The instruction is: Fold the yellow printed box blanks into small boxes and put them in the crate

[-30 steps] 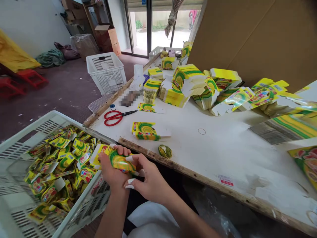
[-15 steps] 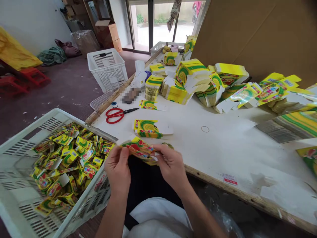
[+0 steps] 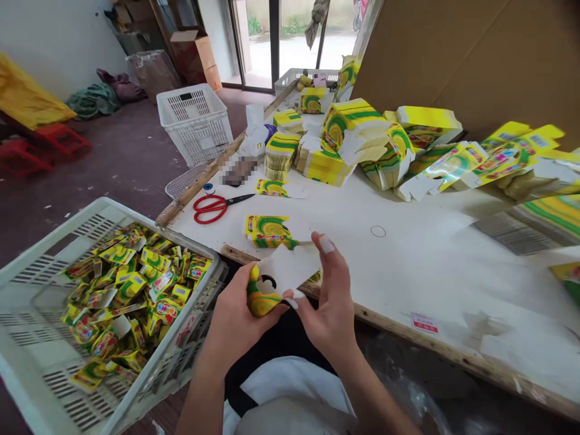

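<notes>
Over my lap at the table's front edge, a small yellow and green printed carton (image 3: 290, 269) is held with its white inner flaps spread. My left hand (image 3: 242, 308) wraps round its left side, the thumb below. My right hand (image 3: 328, 293) has its thumb at the carton's lower right edge, with the fingers raised and apart from the thumb. Just beyond lies a flattened carton (image 3: 268, 232) with a white flap. Scissors with red handles (image 3: 211, 209) rest to the left, near another flat carton (image 3: 270, 188).
A white crate (image 3: 106, 208) full of small folded cartons stands at the left. Bundled carton stacks (image 3: 326, 166) line the table's back. A rubber band (image 3: 377, 231) lies on the white tabletop (image 3: 421, 266). Another white crate (image 3: 194, 118) stands on the floor beyond.
The carton has turned from its flat printed side to show its white inner flaps, opened up. My right hand's fingers have lifted and spread. My left hand has shifted right around the carton.
</notes>
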The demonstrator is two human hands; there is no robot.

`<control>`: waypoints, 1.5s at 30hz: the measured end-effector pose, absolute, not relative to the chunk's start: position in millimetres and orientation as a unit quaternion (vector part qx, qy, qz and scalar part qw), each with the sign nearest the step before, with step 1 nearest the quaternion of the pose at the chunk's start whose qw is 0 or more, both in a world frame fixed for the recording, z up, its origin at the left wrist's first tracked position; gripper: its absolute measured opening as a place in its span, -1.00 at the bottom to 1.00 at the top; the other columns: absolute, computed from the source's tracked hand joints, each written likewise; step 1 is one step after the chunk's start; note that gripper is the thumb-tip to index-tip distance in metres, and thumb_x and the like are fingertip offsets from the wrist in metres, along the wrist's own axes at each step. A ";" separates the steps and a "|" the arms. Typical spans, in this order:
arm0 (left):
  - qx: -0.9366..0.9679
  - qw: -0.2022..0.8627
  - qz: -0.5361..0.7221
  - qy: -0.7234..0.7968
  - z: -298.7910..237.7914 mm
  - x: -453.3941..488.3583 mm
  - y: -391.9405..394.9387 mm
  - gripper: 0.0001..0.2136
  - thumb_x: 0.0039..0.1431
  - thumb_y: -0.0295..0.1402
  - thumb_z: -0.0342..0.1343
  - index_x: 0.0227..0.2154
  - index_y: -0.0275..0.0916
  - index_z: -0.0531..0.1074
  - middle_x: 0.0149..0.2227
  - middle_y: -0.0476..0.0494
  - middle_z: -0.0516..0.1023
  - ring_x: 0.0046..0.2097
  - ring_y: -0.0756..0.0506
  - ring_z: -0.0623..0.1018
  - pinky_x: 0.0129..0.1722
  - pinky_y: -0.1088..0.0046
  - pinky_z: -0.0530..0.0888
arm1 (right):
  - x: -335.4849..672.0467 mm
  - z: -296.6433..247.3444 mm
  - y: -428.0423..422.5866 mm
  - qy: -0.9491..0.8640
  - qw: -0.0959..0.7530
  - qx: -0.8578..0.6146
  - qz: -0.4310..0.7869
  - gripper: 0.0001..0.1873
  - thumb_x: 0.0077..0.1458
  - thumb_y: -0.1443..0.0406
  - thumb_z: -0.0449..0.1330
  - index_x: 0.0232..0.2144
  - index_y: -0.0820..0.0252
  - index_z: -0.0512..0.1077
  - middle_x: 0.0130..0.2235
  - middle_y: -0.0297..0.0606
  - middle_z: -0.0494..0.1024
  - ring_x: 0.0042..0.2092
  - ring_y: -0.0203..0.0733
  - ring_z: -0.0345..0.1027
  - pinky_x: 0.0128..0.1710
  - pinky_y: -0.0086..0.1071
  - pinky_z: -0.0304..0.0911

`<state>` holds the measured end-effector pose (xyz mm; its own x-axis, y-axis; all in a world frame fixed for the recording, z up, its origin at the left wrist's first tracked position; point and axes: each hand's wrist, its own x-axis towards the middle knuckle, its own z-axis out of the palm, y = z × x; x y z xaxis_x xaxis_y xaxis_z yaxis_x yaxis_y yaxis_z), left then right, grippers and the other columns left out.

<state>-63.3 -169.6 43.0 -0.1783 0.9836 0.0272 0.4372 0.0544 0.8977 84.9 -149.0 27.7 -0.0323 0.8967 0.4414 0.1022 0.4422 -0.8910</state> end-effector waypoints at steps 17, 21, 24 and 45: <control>0.619 0.331 0.453 0.549 34.8 -49.9 -171.8 -0.41 -0.21 -0.61 0.24 -0.02 -0.12 0.39 -0.07 -0.18 0.50 -0.09 -0.23 0.53 -0.06 0.28 0.42 | 85.6 18.4 -141.9 -0.402 0.407 -0.262 0.777 -0.44 0.07 -0.08 0.20 0.03 0.05 0.46 0.05 -0.18 0.54 0.15 0.02 0.35 0.20 -0.04 0.21; 0.690 0.282 0.414 0.523 28.8 -50.7 -172.4 -0.38 -0.17 -0.62 0.18 0.03 -0.09 0.30 -0.04 -0.17 0.46 -0.08 -0.19 0.53 -0.09 0.31 0.43 | 88.9 11.5 -139.9 -0.391 0.382 -0.285 0.787 -0.34 -0.01 -0.07 0.28 0.11 -0.02 0.39 0.21 -0.25 0.38 0.27 -0.01 0.18 0.28 -0.07 0.05; 0.690 0.300 0.399 0.524 27.9 -51.9 -171.9 -0.40 -0.20 -0.62 0.17 0.00 -0.11 0.30 -0.04 -0.17 0.45 -0.08 -0.20 0.52 -0.12 0.32 0.44 | 94.6 9.7 -141.0 -0.466 0.382 -0.294 0.742 -0.27 0.08 -0.13 0.16 0.23 -0.02 0.24 0.26 -0.23 0.31 0.30 -0.02 0.12 0.28 -0.06 0.05; 0.687 0.232 0.339 0.600 36.7 -79.0 -166.3 -0.50 -0.27 -0.39 0.37 -0.14 -0.13 0.51 -0.19 -0.16 0.61 -0.19 -0.27 0.58 -0.17 0.25 0.46 | 122.9 10.7 -128.1 -0.824 0.311 -0.307 0.361 -0.56 0.20 0.44 0.03 0.07 0.04 0.42 0.34 -0.08 0.13 0.26 -0.06 0.21 0.11 -0.15 0.31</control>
